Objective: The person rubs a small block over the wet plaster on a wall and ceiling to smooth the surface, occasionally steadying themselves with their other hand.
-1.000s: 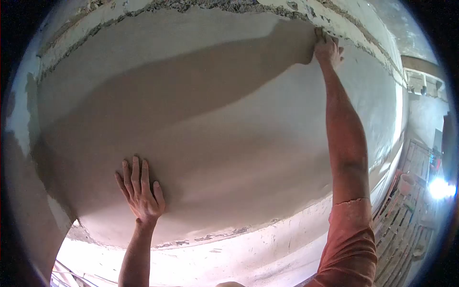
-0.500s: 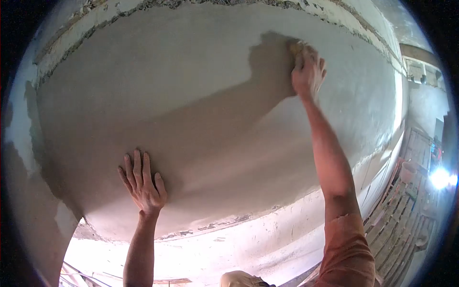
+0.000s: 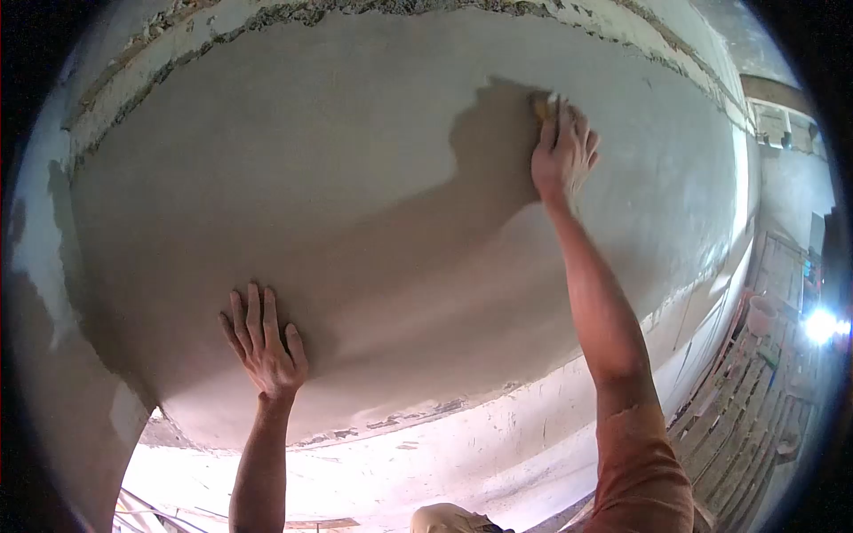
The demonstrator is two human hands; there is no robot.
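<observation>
A broad grey plastered surface (image 3: 373, 222) fills the middle of the view. My left hand (image 3: 269, 346) lies flat on its lower left part, fingers spread, holding nothing. At the upper right, my right hand (image 3: 565, 153) presses a small yellowish sponge-like piece (image 3: 540, 108) against the plaster, fingers wrapped over it. The hand hides most of this piece. A dark shadow of the right hand and arm falls to its left.
Rough broken edging (image 3: 293, 14) borders the plaster along the top. Wooden slats (image 3: 733, 426) lie below at the right, with a bucket (image 3: 761, 314) and a bright lamp (image 3: 819, 327) near them. A pale curved band (image 3: 498, 435) runs beneath the plaster.
My right hand has moved slightly down and left across the plaster with the piece in it, and its shadow has shifted too. My left hand has stayed in place.
</observation>
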